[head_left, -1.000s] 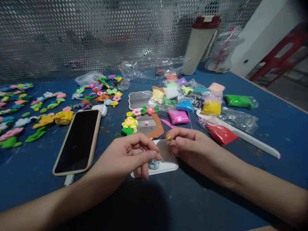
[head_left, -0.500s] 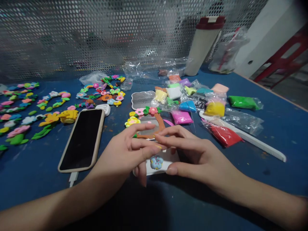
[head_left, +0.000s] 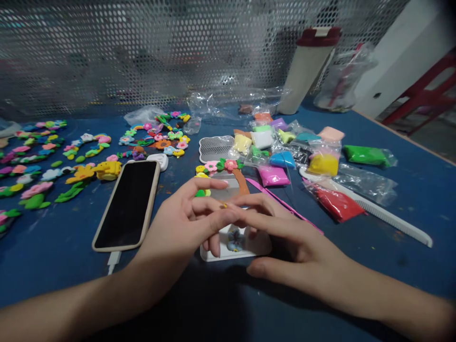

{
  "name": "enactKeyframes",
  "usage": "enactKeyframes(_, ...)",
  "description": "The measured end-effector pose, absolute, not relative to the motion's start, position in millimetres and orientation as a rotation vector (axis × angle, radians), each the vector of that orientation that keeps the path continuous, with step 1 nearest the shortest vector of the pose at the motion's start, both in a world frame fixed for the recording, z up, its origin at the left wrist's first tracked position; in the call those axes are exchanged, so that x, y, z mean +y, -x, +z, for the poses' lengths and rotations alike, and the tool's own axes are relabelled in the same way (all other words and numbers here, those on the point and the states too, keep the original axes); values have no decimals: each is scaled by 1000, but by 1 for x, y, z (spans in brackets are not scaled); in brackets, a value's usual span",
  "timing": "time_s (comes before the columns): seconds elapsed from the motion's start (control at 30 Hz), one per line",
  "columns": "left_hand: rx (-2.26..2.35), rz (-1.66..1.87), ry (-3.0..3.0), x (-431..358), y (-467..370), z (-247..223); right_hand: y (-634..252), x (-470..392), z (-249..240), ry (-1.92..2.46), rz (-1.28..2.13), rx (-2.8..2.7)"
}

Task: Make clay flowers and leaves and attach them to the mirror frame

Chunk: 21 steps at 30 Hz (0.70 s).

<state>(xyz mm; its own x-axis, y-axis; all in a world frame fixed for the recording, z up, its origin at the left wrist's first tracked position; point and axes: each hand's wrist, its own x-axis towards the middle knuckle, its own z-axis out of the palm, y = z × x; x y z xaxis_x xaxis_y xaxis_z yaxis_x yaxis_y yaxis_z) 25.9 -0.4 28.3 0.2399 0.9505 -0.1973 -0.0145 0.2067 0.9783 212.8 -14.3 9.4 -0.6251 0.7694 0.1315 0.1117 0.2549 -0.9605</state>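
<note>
On the desk, a white, flat slab with rounded corners lies under both hands; its long side seems to run left to right. On it, left of its middle, sits a pale blue, five-lobed clay-like flower with touches of yellow. Directly above the slab, a tiny yellow bit shows among the meeting fingertips, so the flower lies below it, toward the wearer.

The left hand comes in from the slab's left, thumb tip close against the fingers, lower fingers hanging just beside the flower; of the two it looks nearer to it. The right hand comes from the slab's right, its thumb well apart from its fingers, its long forefinger reaching across to the left hand's fingertips and seeming to touch them.

Which hand bears the yellow bit, and whether the left hand truly grips it, cannot be told: the fingers overlap there. They also cover the slab's far edge and part of the brown-edged, flower-trimmed frame beyond it. The thin, bright pink stick slants down on the slab's right, its near end reaching the right hand's outline; whether they touch is unclear.
</note>
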Motion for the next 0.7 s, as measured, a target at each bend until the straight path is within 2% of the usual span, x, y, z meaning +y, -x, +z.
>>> enactKeyframes(0.17,1121,934,-1163,-1,-24,27,-212,-14,2,710,1775,-1622)
enactKeyframes(0.43,1087,926,-1168,-3,-24,26,-209,-10,7,571,2067,-1254)
enactKeyframes(0.57,1083,898,-1128,0,-25,28,-210,-10,8,540,2082,-1249)
enactKeyframes(0.7,1076,901,-1066,0,-26,27,-212,-13,5,690,1859,-1488)
